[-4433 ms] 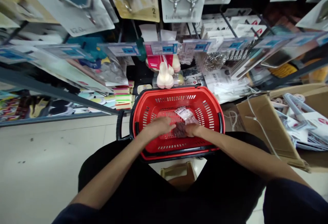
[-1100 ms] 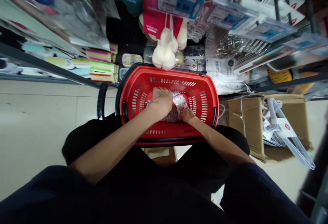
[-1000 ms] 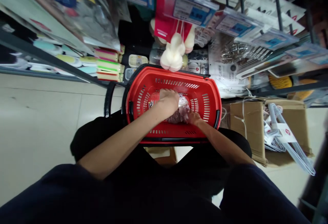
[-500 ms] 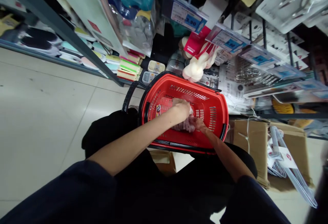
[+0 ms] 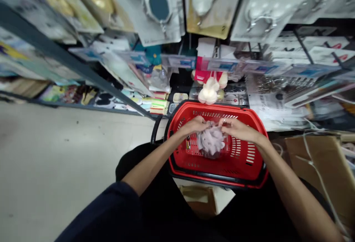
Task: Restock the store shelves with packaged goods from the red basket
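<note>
A red plastic shopping basket (image 5: pixel 177 138) with a black rim rests in front of my knees. Inside hangs or lies a pale greyish-pink ruffled bath puff (image 5: pixel 211 141). At its upper left edge, the fingers of my left hand (image 5: pixel 197 123) are pinched on it. My right hand (image 5: pixel 235 128), with a ring on one finger, grips its upper right edge between thumb and fingers. The fingertips are partly blurred, so any cord between them is hard to make out. A small label (image 5: pixel 188 143) shows on the basket's left inner side.
Shelves with price tags (image 5: pixel 185 62) and hanging packs stand ahead. A cream plush-like item (image 5: pixel 208 91) hangs just beyond the basket's far rim. A cardboard box (image 5: pixel 321 164) with white string stands at right; a smaller box (image 5: pixel 199 199) lies below the basket.
My view has tilted up toward the shelves. My hands have moved to the puff's upper edge, left hand leftward, right hand upward, and the puff now shows fuller between them.
</note>
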`<state>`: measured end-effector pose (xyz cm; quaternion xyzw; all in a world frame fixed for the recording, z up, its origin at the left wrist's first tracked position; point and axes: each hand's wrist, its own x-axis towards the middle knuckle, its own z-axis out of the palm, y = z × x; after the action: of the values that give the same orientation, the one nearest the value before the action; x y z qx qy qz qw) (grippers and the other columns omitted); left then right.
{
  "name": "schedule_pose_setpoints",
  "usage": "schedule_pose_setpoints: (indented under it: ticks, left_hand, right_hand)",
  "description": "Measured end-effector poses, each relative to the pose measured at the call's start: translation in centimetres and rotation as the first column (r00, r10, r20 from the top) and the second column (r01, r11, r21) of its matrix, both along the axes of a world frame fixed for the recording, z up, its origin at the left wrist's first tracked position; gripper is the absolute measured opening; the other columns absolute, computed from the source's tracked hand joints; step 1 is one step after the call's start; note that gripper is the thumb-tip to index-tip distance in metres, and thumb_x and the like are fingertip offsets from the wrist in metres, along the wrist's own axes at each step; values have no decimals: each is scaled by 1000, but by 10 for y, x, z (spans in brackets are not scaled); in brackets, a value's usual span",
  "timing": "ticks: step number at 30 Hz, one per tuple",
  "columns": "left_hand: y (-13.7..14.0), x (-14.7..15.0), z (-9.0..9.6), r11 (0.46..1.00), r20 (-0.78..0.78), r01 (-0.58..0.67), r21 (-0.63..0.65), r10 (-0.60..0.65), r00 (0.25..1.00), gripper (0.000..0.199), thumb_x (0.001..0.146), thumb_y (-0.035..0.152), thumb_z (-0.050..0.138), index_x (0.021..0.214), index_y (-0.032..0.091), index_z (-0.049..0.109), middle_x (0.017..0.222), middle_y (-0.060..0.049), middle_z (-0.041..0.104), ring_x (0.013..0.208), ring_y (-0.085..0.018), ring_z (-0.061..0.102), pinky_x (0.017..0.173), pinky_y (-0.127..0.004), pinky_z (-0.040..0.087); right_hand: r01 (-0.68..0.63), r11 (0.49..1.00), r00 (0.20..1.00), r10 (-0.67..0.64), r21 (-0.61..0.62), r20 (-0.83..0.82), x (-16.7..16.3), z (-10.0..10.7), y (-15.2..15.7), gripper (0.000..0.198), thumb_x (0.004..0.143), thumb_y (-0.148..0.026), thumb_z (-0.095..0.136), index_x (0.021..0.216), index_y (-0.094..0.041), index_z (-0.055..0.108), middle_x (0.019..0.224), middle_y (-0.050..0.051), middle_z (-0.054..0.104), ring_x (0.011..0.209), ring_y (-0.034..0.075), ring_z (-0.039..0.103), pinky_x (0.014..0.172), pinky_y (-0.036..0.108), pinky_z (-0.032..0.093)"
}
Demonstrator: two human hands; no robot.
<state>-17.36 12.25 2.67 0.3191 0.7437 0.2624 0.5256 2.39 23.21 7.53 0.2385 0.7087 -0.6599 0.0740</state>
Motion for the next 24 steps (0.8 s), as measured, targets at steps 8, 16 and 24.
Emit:
schedule_pose_setpoints:
  ticks: [8, 16, 24]
  left_hand:
    - [10, 12, 23, 946, 158, -198, 256, 161, 974, 23, 59, 0, 63, 77, 15, 68, 76, -2, 70, 74, -12, 64, 72, -20, 47]
    - [13, 15, 32, 920, 297, -345, 185, 282, 912, 26, 61, 6, 61, 84, 15, 68, 73, 2, 68, 70, -12, 63, 77, -23, 48]
    - [3, 22, 30, 958, 477, -285, 14, 244, 844, 31, 56, 2, 70, 85, 13, 69, 74, -2, 71, 68, -11, 64, 69, -21, 45]
  right_hand:
    - [148, 955, 983, -170, 256, 67, 31, -10, 23, 30, 81, -41, 74, 101, -19, 71, 98, 8, 74, 91, 23, 68, 83, 34, 55]
    - [382, 895, 915, -331, 232, -231, 8, -8, 9, 21, 87, -35, 68, 99, -18, 71, 98, 6, 75, 91, 21, 69, 85, 35, 54]
    - [416, 890, 889, -356, 184, -287, -1, 2, 2, 33, 95, -44, 58, 97, -14, 73, 92, 6, 75, 82, 18, 66, 76, 30, 51]
